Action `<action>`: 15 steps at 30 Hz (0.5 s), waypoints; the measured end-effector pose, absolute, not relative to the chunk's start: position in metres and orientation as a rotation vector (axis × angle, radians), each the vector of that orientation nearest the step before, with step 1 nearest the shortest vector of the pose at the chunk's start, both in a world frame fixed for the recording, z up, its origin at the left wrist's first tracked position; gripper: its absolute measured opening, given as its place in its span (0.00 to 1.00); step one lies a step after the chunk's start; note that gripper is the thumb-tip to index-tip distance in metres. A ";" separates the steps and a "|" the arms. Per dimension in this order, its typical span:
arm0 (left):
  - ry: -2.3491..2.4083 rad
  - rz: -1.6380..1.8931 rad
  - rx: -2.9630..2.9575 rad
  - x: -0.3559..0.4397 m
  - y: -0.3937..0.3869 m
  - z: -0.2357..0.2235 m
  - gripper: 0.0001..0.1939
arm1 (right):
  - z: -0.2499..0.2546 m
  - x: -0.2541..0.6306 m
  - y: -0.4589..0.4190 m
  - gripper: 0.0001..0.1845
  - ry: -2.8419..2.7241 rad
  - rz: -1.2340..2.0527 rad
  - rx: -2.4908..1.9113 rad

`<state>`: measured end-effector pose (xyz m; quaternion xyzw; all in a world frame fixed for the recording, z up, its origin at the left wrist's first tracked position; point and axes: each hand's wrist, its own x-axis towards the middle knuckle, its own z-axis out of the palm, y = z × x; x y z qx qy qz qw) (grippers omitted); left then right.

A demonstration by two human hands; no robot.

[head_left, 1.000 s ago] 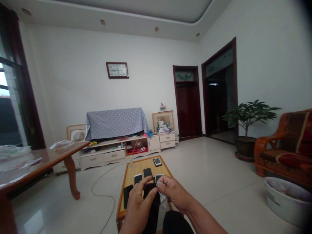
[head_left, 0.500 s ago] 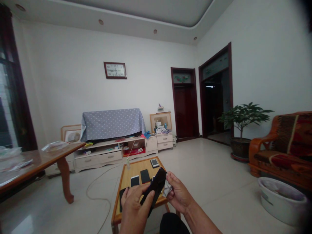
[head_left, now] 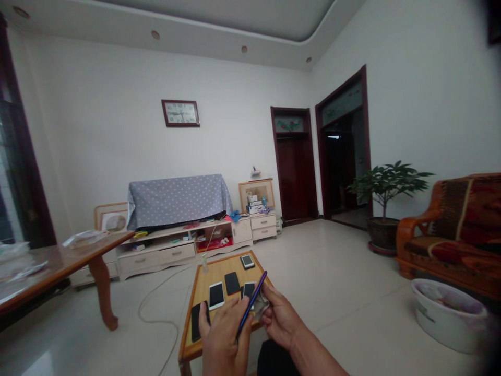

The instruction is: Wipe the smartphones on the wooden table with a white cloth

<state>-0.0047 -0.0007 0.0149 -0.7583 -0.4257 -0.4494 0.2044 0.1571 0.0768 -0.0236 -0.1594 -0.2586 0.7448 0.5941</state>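
Observation:
My left hand point(head_left: 223, 334) grips a dark phone point(head_left: 252, 302) that is turned edge-on to me, with a blue-violet rim showing. My right hand point(head_left: 278, 319) is closed on a crumpled whitish cloth point(head_left: 261, 305) pressed against the phone's right side. Both hands hover over the near end of a small wooden table point(head_left: 203, 284). On the table lie several other phones: a white one point(head_left: 216, 295), a black one point(head_left: 232, 282), one at the far end point(head_left: 247, 261) and a black one near the left edge point(head_left: 195, 321).
A larger wooden table point(head_left: 58, 261) with papers stands at left. A low TV cabinet point(head_left: 176, 245) with a covered screen is against the far wall. A potted plant point(head_left: 385, 209), a wooden armchair point(head_left: 450, 230) and a white basin point(head_left: 446, 313) are at right. A cable point(head_left: 156, 308) trails on the floor.
My left hand has turned the dark phone from face-on to edge-on. My right hand with the cloth has stayed against it. My head has turned slightly right.

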 end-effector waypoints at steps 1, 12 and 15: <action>-1.091 -1.198 -2.071 -0.004 -0.001 0.016 0.22 | -0.024 0.157 0.076 0.20 -0.623 1.731 -0.396; -0.941 -1.098 -1.959 0.001 0.000 0.008 0.23 | 0.007 0.175 0.055 0.20 -0.753 1.482 -0.446; -0.924 -1.119 -1.938 0.001 -0.001 0.011 0.22 | 0.020 0.179 0.054 0.21 -0.819 1.389 -0.482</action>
